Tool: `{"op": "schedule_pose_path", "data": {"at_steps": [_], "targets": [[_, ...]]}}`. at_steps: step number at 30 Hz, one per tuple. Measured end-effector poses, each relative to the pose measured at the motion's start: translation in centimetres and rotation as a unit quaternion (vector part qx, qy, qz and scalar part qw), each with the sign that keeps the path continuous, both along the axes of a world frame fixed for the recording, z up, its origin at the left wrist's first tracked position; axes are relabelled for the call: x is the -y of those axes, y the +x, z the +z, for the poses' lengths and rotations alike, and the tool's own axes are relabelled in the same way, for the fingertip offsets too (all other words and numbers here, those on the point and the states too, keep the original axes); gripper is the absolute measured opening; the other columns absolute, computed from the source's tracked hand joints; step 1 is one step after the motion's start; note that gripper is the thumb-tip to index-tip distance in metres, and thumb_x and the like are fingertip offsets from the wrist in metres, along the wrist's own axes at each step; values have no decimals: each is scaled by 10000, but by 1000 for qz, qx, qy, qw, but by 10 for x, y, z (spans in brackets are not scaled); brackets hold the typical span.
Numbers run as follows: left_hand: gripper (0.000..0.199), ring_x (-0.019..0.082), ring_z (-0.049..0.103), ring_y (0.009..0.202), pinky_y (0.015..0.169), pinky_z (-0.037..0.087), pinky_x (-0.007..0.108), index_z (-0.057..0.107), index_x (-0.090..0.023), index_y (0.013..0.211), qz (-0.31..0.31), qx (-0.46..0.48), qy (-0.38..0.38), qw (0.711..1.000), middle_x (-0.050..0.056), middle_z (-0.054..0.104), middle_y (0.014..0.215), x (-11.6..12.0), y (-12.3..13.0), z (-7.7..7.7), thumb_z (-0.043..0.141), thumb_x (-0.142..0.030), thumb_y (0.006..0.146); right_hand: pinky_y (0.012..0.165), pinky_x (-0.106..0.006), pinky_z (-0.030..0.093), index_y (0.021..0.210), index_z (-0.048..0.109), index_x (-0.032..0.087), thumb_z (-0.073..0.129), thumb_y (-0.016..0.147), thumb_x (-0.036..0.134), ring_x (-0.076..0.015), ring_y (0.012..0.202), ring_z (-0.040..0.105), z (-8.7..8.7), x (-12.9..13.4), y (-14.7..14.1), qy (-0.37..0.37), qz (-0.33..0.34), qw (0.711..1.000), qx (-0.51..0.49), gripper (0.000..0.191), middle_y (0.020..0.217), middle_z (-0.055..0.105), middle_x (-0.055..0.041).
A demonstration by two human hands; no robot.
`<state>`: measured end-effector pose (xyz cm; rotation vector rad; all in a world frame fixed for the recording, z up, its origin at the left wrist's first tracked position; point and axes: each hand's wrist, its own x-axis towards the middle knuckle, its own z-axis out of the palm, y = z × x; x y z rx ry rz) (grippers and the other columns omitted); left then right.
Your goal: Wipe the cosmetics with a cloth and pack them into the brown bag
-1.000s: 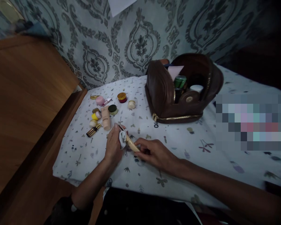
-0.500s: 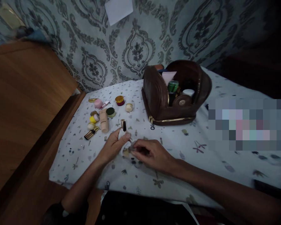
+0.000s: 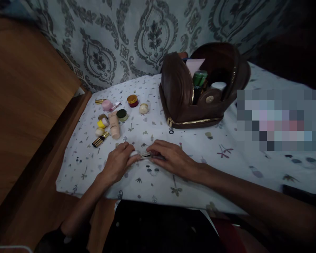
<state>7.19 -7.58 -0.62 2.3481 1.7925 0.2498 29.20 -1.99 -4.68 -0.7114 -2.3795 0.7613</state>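
Note:
Fingers closed, my left hand grips a small piece of white cloth or tissue. Facing it, my right hand pinches a slim, shiny cosmetic tube, whose left end meets the white piece. Its exact kind is too dim to tell, and my right fingers hide part of it. Both hands are low over the patterned sheet. Nearest my left hand lies a black and gold lipstick tube, beside a beige squeeze tube.
Small jars stand farther back: a dark green-lidded jar, a gold-lidded red jar and a cream jar. An unzipped brown cosmetic bag holds bottles and tubes. A wooden panel borders the left side.
The gold and black tube top no longer stands up above my left hand. Now a slim tube lies level between my hands. The view has tipped downward slightly.

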Motion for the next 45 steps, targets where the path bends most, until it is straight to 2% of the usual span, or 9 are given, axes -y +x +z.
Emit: {"op": "schedule_pose_path", "data": {"at_steps": [4,8,11,15,19,22,26,40,45], "targets": [[342,176,539,739,684,410,296,478,-220,742,34,70,48,996,14,539,758,0,-3,-6,306,-323,1018,793,-335,508,1064,622,190,572,927,184,-205,937,602,1,0,-1,19,20,999,20,146,1005,635,-74],[267,158,522,670,644,378,283,456,-222,739,84,98,66,989,-16,510,688,-6,0,1,386,-310,981,803,-344,510,1025,645,172,582,923,185,-206,930,599,3,1,-2,16,24,999,36,120,995,629,-82],[137,161,546,729,691,408,281,504,-219,840,96,133,120,979,-11,563,767,-11,12,5,438,-263,952,800,-347,513,1018,647,171,584,918,177,-208,935,598,3,1,-2,19,25,998,47,118,995,628,-83],[111,185,558,866,788,452,305,536,-210,929,39,158,164,973,28,588,893,-10,36,-5,436,-232,972,773,-345,516,994,645,169,594,907,174,-206,915,594,-1,1,-2,36,18,998,46,100,979,627,-80],[162,233,537,917,844,469,390,542,-196,917,-24,72,134,988,74,584,931,1,49,-20,416,-266,991,751,-351,516,905,645,141,622,877,152,-214,884,592,-3,1,-2,38,18,998,51,38,930,628,-86],[166,280,513,1053,926,453,469,540,-157,1071,-89,19,111,990,135,591,1111,12,41,-19,446,-253,974,764,-357,518,916,650,138,619,874,138,-215,893,599,-1,0,-1,24,18,998,56,52,944,632,-88],[360,288,487,1179,978,445,474,440,-134,1313,-140,5,67,988,161,549,1270,21,23,-13,449,-162,955,801,-372,516,974,662,136,632,882,174,-235,948,603,0,0,0,5,22,998,54,103,987,639,-103],[276,259,544,1070,903,489,443,522,-161,1251,-103,-44,106,988,118,617,1163,25,-24,-16,469,-221,987,740,-330,497,974,664,147,568,922,208,-206,860,584,4,1,-1,27,37,998,52,125,922,619,-83],[461,301,492,1196,982,460,501,413,-158,1406,-96,-66,63,991,153,558,1296,38,-40,-9,509,-270,969,721,-325,488,977,661,150,563,922,208,-205,857,584,1,0,-1,32,36,998,46,126,926,627,-83]]}}
